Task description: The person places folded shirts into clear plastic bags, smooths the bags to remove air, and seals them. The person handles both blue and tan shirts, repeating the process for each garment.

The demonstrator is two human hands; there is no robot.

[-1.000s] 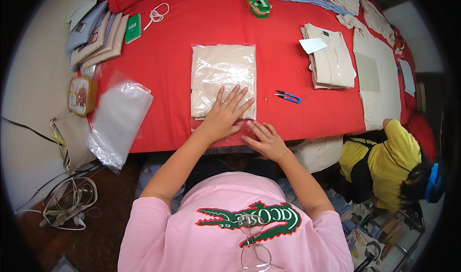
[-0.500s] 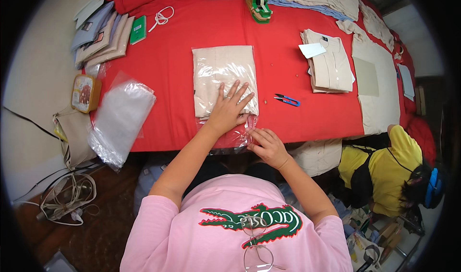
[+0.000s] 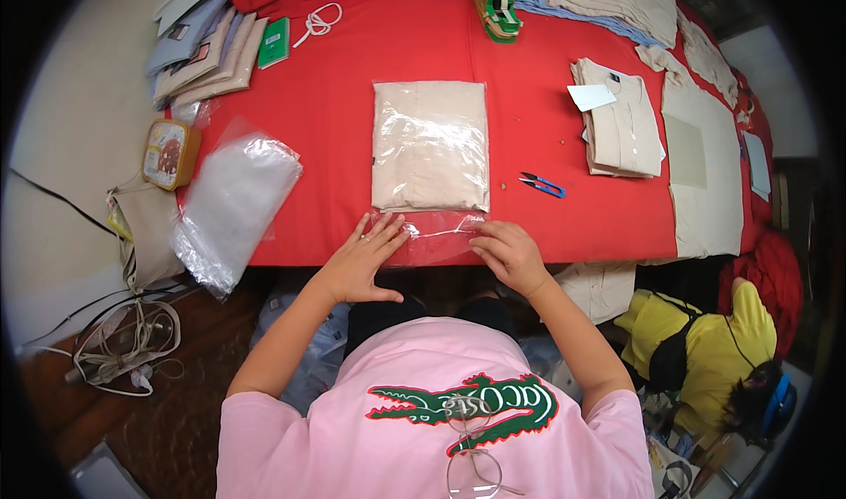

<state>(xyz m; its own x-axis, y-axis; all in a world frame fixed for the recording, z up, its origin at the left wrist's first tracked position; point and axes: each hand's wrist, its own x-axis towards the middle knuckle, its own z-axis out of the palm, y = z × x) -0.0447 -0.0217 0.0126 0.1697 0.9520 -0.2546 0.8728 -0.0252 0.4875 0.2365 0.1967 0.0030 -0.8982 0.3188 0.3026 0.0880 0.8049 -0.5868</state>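
In front of me on the red cloth lies a folded beige garment (image 3: 429,147) inside a clear plastic bag (image 3: 438,245), whose loose flap reaches toward the table's near edge. My left hand (image 3: 366,257) rests on the flap's left corner, its fingers spread and the thumb held apart. At the flap's right corner, my right hand (image 3: 511,257) has thumb and fingers closed on the plastic. Light glints off the bag over the garment, and a shiny crease runs across the flap between my hands.
Clear bags (image 3: 238,204) lie stacked at left, below packed garments (image 3: 211,59). Blue thread snips (image 3: 542,184) lie right of the bag. Folded beige shirts (image 3: 621,125) sit beyond them, and a green tape dispenser (image 3: 497,13) stands at the back. Someone in yellow (image 3: 705,349) bends at lower right.
My left hand has come off the garment and down to the flap's left corner. My right hand stays at the flap's right side. The view has shifted slightly.
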